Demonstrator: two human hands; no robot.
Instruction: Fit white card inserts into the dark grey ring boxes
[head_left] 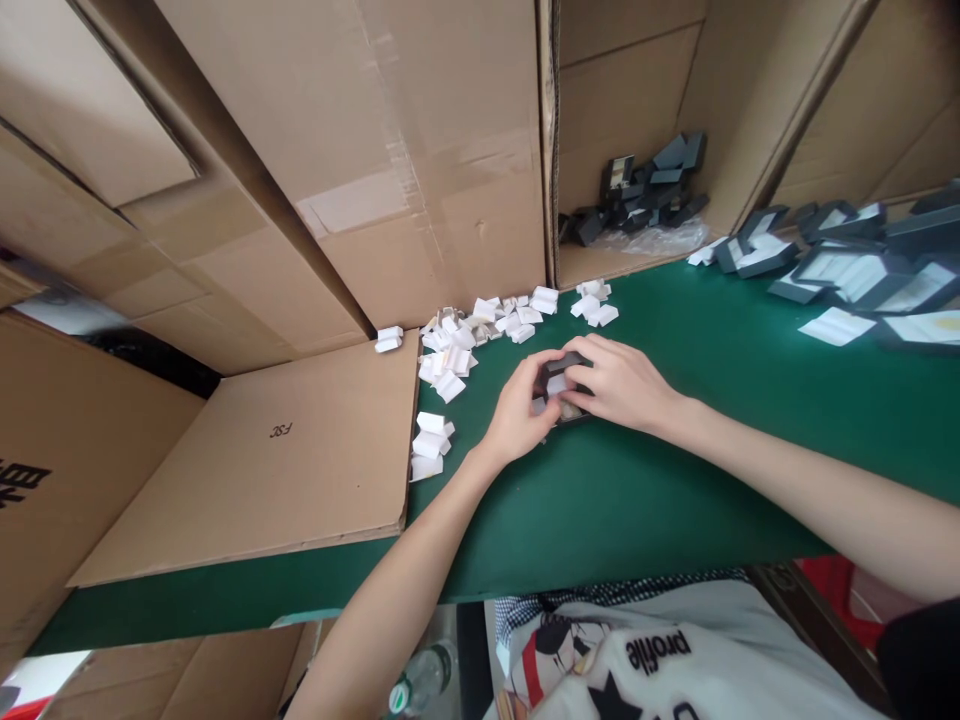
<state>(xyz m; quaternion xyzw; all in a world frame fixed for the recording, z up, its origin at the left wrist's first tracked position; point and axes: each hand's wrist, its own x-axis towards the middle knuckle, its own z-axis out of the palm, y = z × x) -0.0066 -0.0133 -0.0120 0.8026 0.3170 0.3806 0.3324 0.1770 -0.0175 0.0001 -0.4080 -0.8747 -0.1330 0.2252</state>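
Note:
Both my hands meet over a small dark box (561, 367) on the green table. My left hand (523, 405) grips its left side, fingers curled round the edge. From the right, my right hand (616, 380) has its fingers bent over the box, at a pale piece (557, 384) inside it. The fingers cover much of the box, so its contents show only in part. Just beyond and to the left lie many folded white paper pieces (450, 355), with a smaller group of white pieces (594, 303) behind my hands.
A flat cardboard sheet (255, 460) covers the table's left part. Tall cardboard boxes (465, 150) stand along the back. An opened carton (637, 90) holds dark boxes (652, 185). More dark boxes with white inserts (855, 265) lie at right. Below the table edge is a plastic bottle (424, 680).

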